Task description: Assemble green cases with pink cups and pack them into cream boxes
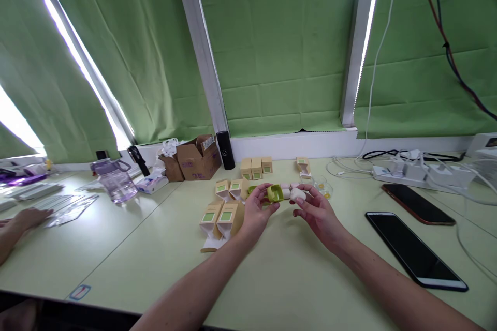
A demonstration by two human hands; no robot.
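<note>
From my end of the feed, both hands are out over the desk [295, 284] and neither grip is free: my left hand [255, 211] has a green cup [276, 193] pinched between thumb and fingers, its hollow face towards the camera, while my right hand [320, 212] grasps a white piece [297, 194] at the fingertips. The two sit just beside each other, near the middle of the view. More white shows in the gap between them, and I can't tell whether it joins what I hold or lies behind. For clean handling, I'd make the left grip the steady one, fingers along the cup's outer walls so the rim isn't covered; the right can do any fine turning with a light pinch, since the white piece looks smooth and could slip. Working low over the desk would soften a drop. I'm minding my left forearm [205, 274] too: opened cardboard boxes [210, 214] stand just beside it, easy to knock. Clear plastic pieces [324, 186] lie behind the right hand, and the nearer phone [415, 248] rests close by my right forearm [388, 282], so small wrist moves look safest.
</note>
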